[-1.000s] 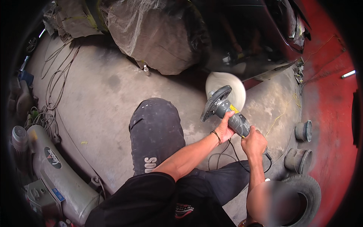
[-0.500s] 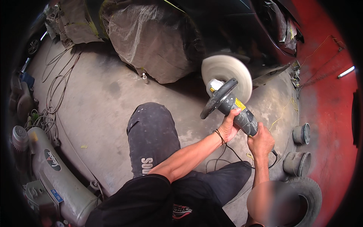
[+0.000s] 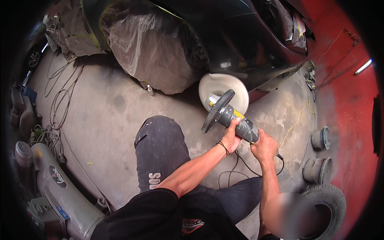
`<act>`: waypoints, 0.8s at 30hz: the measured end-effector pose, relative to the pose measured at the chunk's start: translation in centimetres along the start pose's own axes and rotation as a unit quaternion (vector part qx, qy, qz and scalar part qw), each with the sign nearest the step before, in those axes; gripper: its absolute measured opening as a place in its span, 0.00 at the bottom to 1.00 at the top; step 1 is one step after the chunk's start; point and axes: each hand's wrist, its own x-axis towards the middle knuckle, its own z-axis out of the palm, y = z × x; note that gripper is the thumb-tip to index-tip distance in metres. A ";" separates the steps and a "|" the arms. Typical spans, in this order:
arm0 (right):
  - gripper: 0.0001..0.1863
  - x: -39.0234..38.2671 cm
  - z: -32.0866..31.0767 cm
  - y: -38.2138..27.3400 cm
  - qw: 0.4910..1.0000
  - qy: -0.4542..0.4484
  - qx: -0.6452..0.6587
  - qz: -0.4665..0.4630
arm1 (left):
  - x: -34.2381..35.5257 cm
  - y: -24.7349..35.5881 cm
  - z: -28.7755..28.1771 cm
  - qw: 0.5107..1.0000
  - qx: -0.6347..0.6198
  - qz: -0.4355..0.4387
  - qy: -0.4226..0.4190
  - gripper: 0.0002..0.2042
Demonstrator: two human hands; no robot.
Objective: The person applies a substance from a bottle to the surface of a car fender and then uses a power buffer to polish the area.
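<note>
Both hands hold an electric polisher (image 3: 244, 127) with a dark grey body, a loop-shaped front handle and a yellow label. My left hand (image 3: 231, 137) is closed under the middle of the body. The rear end sits in the grip of my right hand (image 3: 265, 146), with the power cord trailing out beside it. A wide pale polishing pad (image 3: 236, 93) faces the lower edge of the black car panel (image 3: 236, 52). Whether the pad touches the panel, I cannot tell. Left of it, the wheel area is wrapped in masking plastic (image 3: 148, 52).
A small bottle (image 3: 150, 90) stands on the floor by the wrapped wheel. Coiled hoses (image 3: 60, 100) and a grey air compressor tank (image 3: 68, 188) lie at left. To the right are two buckets (image 3: 320, 138), a tyre (image 3: 339, 200) and a red wall (image 3: 340, 88). The polisher's cord loops near my knee.
The polisher and both hands have moved left and slightly down in the view, bringing the pad to the panel's lower edge left of its earlier place. My grip stays the same.
</note>
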 end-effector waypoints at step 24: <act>0.15 -3.1 6.9 -2.0 0.979 -0.066 0.171 0.086 | -1.1 0.8 -2.9 0.968 0.204 0.061 0.136 0.23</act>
